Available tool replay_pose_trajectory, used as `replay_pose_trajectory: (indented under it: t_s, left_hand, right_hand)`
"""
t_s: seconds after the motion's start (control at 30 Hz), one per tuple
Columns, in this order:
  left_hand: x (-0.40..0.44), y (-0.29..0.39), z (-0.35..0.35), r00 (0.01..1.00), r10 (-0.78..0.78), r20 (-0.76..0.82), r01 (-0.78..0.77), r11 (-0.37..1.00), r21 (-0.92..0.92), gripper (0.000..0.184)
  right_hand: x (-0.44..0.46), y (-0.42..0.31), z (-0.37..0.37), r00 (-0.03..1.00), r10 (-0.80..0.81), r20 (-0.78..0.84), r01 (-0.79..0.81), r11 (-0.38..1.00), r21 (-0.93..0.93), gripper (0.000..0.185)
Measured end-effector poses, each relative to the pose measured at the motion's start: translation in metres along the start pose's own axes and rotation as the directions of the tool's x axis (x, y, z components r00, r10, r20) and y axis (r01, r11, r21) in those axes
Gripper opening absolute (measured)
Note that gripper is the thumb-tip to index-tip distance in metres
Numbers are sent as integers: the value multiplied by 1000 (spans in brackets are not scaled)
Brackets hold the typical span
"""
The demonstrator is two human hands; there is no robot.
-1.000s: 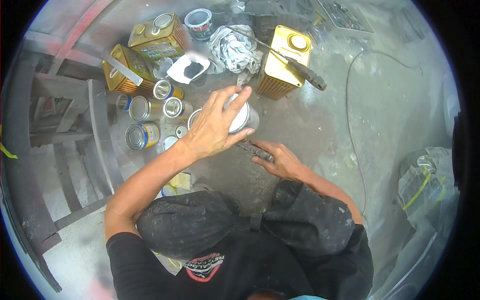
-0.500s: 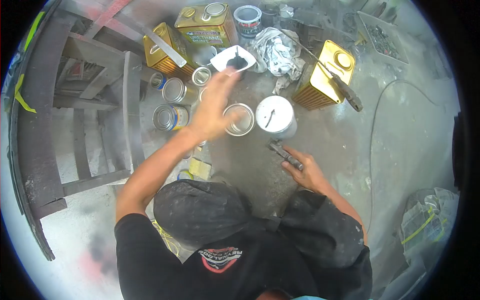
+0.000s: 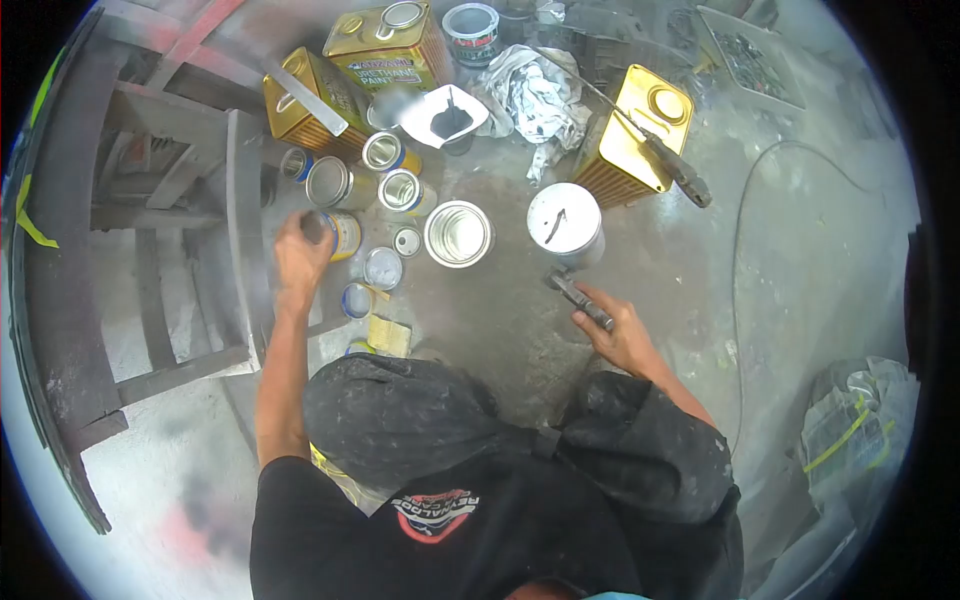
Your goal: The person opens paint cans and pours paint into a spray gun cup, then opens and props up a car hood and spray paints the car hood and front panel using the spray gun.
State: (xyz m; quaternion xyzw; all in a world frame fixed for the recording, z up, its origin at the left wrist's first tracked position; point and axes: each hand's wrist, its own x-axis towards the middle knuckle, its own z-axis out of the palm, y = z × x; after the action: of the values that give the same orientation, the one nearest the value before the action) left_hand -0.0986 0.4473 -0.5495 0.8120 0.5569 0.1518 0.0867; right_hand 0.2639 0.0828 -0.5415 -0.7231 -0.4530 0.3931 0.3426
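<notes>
At the left, my left hand (image 3: 302, 260) has its fingers wrapped round the upper part of a small paint can (image 3: 347, 236) with a blue and yellow label. My right hand (image 3: 622, 335) grips a short metal hand tool (image 3: 582, 299) that looks like pliers; its head points up and left. Just beyond the tool stands a white-topped can (image 3: 564, 218) with a dark streak on its lid. Left of it is an open, shiny, empty-looking can (image 3: 459, 235). Smaller cans, including an open one (image 3: 400, 190), cluster between that and my left hand.
Behind stand yellow metal tins (image 3: 385, 50), a white paper with dark paint (image 3: 445, 117), crumpled plastic (image 3: 540, 95) and a gold tin (image 3: 640, 130) with a handled tool (image 3: 675, 170) across it. A wooden frame (image 3: 240, 220) rises at left. A hose (image 3: 742, 270) runs along the right.
My left hand has moved left and nearer me, from over the middle cans onto the labelled can, and closed round it. My right hand stays almost still with the tool.
</notes>
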Motion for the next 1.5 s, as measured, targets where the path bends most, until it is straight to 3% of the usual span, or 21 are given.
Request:
replay_pose_trajectory:
  t_s: [0.2, 0.43, 0.63, 0.67, 0.77, 0.9, 1.03, 1.07, 1.2, 1.3, 1.37, 1.43, 1.5]
  left_hand:
    - [12, 85, 44, 911, 413, 15, -396, 882, -253, 39]
    - [3, 77, 83, 923, 383, 45, -370, 912, -177, 39]
    - [6, 115, 63, 834, 521, -182, -545, 828, -128, 34]
    - [15, 125, 56, 763, 606, -223, -640, 757, -131, 26]
    - [51, 123, 63, 776, 631, 5, -604, 745, -284, 20]
    - [89, 161, 50, 676, 710, -200, -728, 600, -331, 12]
    - [94, 142, 96, 734, 591, -335, -679, 624, -388, 23]
    - [88, 104, 133, 755, 637, -158, -647, 683, -339, 30]
    - [82, 113, 122, 779, 577, -247, -626, 685, -373, 23]
    - [56, 131, 96, 825, 565, -14, -505, 727, -466, 34]
    - [18, 147, 69, 615, 768, 180, -665, 627, -405, 58]
    - [-18, 170, 40, 579, 747, 328, -693, 662, -286, 86]
    - [-29, 159, 46, 623, 677, 391, -656, 725, -211, 94]
  right_hand:
    - [0, -6, 1, 999, 45, 26, -45, 999, -3, 48]
    - [-5, -4, 1, 999, -9, 52, 9, 1000, -14, 48]
    - [-7, -2, 1, 997, -36, 70, 39, 999, -30, 49]
    - [-8, -1, 1, 997, -42, 64, 44, 999, -30, 49]
    - [-10, -5, -2, 996, 27, 82, -20, 996, -90, 50]
    - [-12, 0, -2, 999, 18, 44, -14, 996, -83, 52]
    - [-16, -1, -3, 1000, 28, 11, -26, 994, -104, 52]
    - [-16, -3, -6, 1000, 18, 5, -17, 993, -120, 52]
    - [-24, 10, 0, 999, 37, 28, -35, 998, -47, 52]
    - [-22, 12, -4, 1000, 7, -3, -7, 997, -75, 54]
    - [-22, 13, -8, 1000, 16, 6, -16, 998, -66, 55]
    - [-23, 16, -7, 1000, 5, -16, -6, 999, -38, 56]
    - [-21, 19, -3, 998, -32, -49, 32, 999, -5, 56]
